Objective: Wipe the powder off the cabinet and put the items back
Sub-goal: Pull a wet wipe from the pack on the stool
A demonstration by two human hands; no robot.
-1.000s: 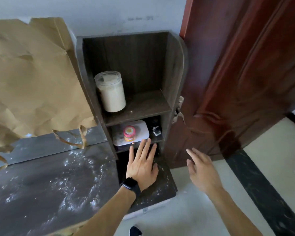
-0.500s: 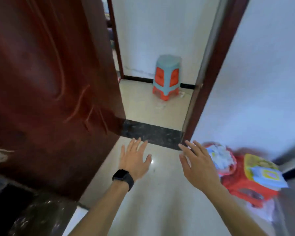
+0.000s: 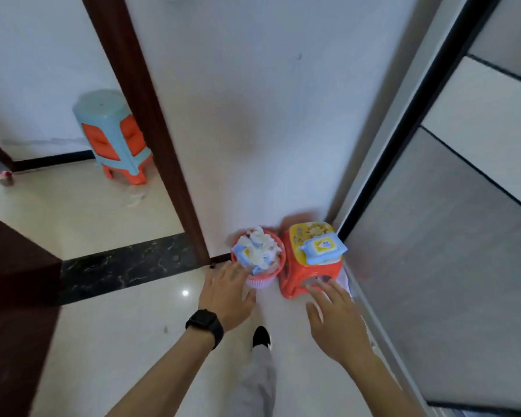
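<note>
Both hands are empty, fingers spread. The left hand (image 3: 226, 294) hovers beside the bin (image 3: 260, 282) of used wipes, and the right hand (image 3: 337, 320) is near the stool (image 3: 298, 278) carrying the wipes pack (image 3: 324, 247). The cabinet is out of view, so wiping and restocking look undone.

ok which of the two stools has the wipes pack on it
The red stool just ahead of the right hand; the wipes pack lies on top. The blue stool past the door frame carries nothing.
</note>
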